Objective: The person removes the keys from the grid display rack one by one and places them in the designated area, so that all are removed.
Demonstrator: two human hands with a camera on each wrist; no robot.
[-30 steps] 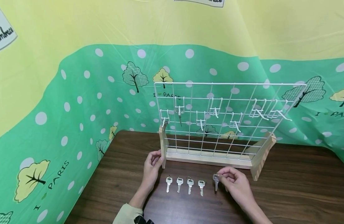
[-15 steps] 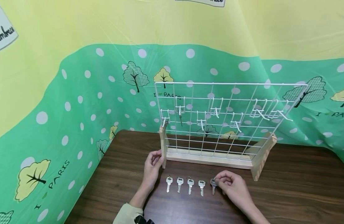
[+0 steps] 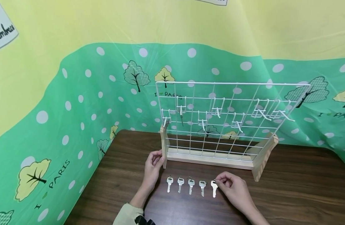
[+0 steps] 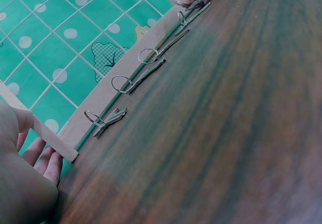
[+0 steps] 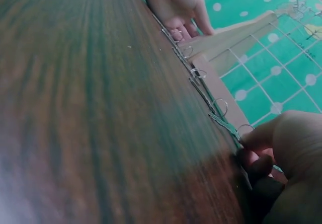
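Several silver keys lie in a row on the dark wooden table, among them the leftmost key [image 3: 169, 184] and another key [image 3: 202, 188]. At the row's right end, my right hand [image 3: 232, 189] pinches the ring end of one more key [image 3: 214, 188] between thumb and index finger. That key's blade points toward me. My left hand [image 3: 153, 167] grips the left wooden side panel [image 3: 163, 147] of a white wire-grid rack [image 3: 211, 136], thumb in front and fingers behind. In the left wrist view, thin rings [image 4: 121, 84] stand up from the keys near the rack's wooden base bar [image 4: 108, 83].
White hooks [image 3: 217, 111] sit on the grid in two staggered rows. A key [image 3: 182, 118] hangs at the upper left, and metal shows on the lower-left hook [image 3: 166, 121]. Behind the table [image 3: 307, 187] hangs a green and yellow printed cloth [image 3: 85, 93].
My right hand has moved left and slightly down with its key, bringing it beside the row. The key's face now shows bright. My left hand stays on the rack's side panel.
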